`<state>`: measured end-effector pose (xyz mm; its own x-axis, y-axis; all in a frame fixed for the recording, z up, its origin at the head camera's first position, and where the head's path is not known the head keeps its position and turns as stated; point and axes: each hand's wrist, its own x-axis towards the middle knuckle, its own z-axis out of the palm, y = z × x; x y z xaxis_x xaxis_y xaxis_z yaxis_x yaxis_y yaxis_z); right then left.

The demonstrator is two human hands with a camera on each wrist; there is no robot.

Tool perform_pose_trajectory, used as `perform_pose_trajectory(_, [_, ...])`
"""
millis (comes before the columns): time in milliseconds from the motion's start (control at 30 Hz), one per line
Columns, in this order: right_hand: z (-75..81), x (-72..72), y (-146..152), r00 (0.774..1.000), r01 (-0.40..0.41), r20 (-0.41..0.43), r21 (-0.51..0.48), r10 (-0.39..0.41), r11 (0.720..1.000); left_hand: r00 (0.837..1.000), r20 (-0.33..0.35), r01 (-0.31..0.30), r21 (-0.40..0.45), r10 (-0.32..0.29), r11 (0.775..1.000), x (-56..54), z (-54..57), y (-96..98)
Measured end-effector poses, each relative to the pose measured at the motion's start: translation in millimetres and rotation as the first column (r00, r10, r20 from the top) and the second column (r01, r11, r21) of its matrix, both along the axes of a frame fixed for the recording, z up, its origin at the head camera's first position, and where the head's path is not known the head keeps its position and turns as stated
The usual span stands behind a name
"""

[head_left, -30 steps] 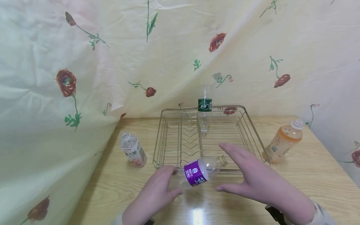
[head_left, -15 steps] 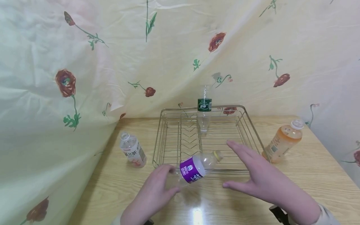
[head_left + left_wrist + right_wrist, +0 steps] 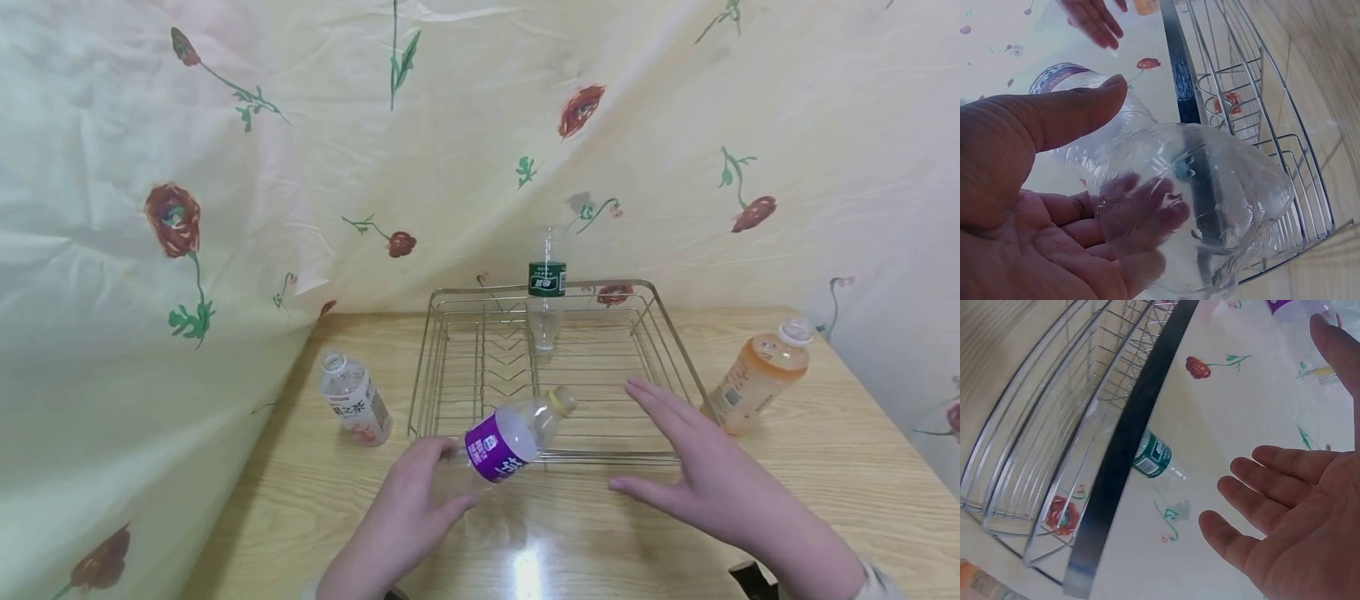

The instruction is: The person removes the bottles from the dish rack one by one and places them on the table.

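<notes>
My left hand (image 3: 408, 508) grips a clear plastic bottle (image 3: 497, 447) with a purple label near its base. The bottle tilts, its yellow-capped neck pointing up and right over the front of a wire dish rack (image 3: 600, 457). In the left wrist view, thumb and fingers wrap the clear bottle (image 3: 1229, 181) from opposite sides. To the right, my right hand (image 3: 697, 467) hovers with fingers extended and thumb apart, holding nothing. Inside the rack, toward its back, a clear bottle with a green label (image 3: 547, 281) stands upside down.
A bottle with a white-and-pink label (image 3: 356, 408) stands on the wooden table (image 3: 292, 492), left of the rack. An orange-tinted bottle (image 3: 761, 375) is by the rack's right side. Flowered cloth (image 3: 465, 167) hangs behind and along the sides.
My left hand has moved slightly left with the purple-labelled bottle, whose neck has swung up and left. My right hand has drawn away to the right. The other bottles and rack stay put.
</notes>
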<state>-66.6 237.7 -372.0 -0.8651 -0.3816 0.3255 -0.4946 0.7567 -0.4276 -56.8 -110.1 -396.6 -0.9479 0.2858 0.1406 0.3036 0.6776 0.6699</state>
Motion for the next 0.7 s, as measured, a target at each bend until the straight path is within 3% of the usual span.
perform_pose_trajectory(267, [-10.0, -0.3, 8.1, 1.0, 0.024, -0.012, -0.013, -0.025, 1.0, 0.999, -0.015, -0.049, 0.006, 0.049, 0.999, 2.1, -5.1, -1.7])
perform_pose_trajectory(700, [-16.2, -3.3, 20.3, 0.997, 0.073, -0.009, -0.041, -0.074, 0.996, 0.988, 0.034, -0.154, 0.044, 0.153, 0.987, 1.9, -3.1, -3.9])
